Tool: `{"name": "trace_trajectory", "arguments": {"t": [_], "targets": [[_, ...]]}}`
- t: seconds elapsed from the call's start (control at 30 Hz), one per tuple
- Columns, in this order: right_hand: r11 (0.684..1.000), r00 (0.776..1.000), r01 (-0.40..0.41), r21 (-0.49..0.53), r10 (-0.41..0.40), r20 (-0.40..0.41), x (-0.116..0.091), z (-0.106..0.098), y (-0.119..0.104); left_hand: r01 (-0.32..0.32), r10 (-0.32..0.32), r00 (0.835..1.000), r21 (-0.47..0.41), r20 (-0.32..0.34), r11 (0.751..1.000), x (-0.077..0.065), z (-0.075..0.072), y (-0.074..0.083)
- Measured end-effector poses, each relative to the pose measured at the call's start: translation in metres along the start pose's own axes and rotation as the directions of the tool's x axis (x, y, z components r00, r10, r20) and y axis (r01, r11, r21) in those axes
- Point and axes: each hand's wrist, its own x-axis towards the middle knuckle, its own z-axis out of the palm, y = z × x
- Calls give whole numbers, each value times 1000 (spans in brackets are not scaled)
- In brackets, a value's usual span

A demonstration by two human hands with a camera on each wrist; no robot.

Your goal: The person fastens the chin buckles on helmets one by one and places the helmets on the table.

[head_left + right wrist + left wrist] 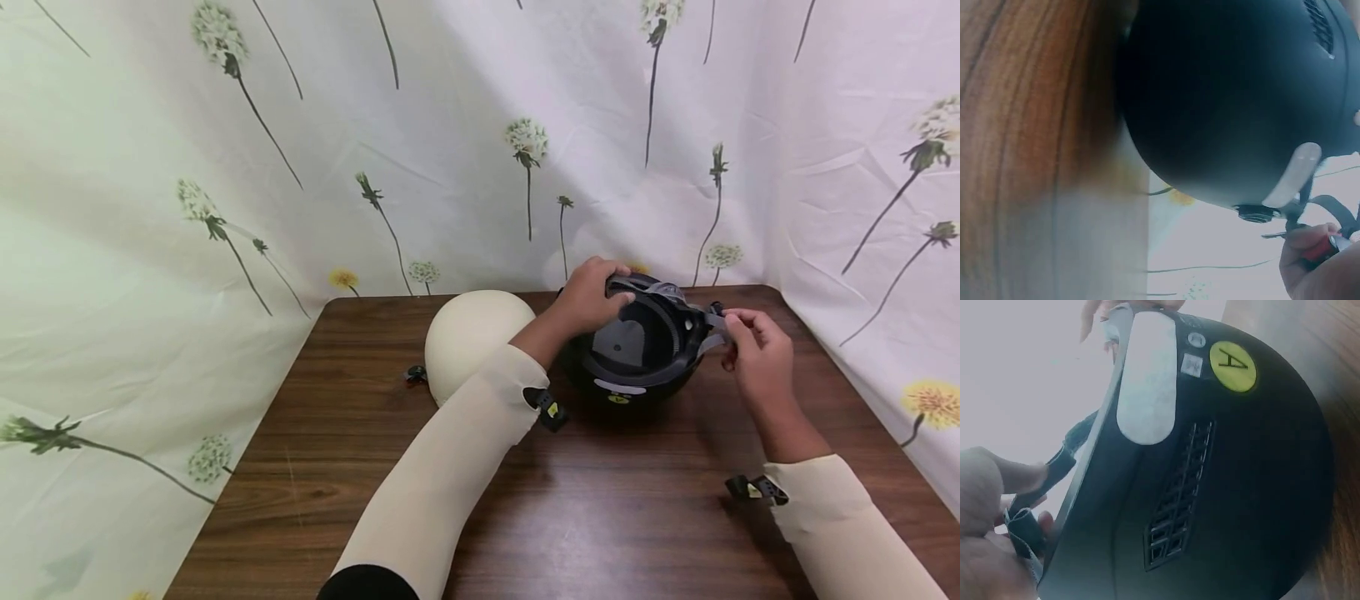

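Observation:
A black helmet (652,392) lies upside down on the table, its padded hollow facing up. A round yellow "A" sticker (1233,366) marks its shell. At the helmet's far left rim, my left hand (592,296) pinches a grey chin strap (1025,522) between thumb and fingers. On the right side, my right hand (761,350) holds the other strap (718,322) just outside the rim. The right wrist view shows a red buckle piece (1321,249) gripped in those fingers. Most of the inner padding (630,342) shows between the hands.
A cream helmet (476,342) stands dome up to the left, partly behind my left forearm, with a black and red buckle (415,375) beside it. The dark wooden table (600,517) backs onto a flower-printed cloth (465,167).

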Motion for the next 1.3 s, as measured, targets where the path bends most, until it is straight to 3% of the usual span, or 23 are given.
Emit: {"name": "trace_trajectory", "arguments": {"t": [0.1,0.2,0.53,0.8,1.0,1.2,1.3], "targets": [[994,998,46,100,-49,25,0,-2,-3,2,-2,1000,24,13,1000,1,2,-1],[987,994,90,133,-98,53,1,-4,-3,10,-11,999,35,30,999,1,4,-1],[990,994,106,-94,-104,21,2,-3,-1,7,-9,998,38,62,999,1,7,-2],[956,975,217,-197,-222,-1,0,-4,-4,9,-17,985,48,172,999,2,7,0],[936,971,231,-265,-241,-3,1,-5,-10,46,-64,986,121,151,992,2,9,2],[965,981,196,-177,-196,19,4,-5,-11,38,-55,989,126,138,991,1,9,1],[969,977,212,-125,-211,23,5,-5,-11,30,-47,990,124,136,992,1,8,0]]}}
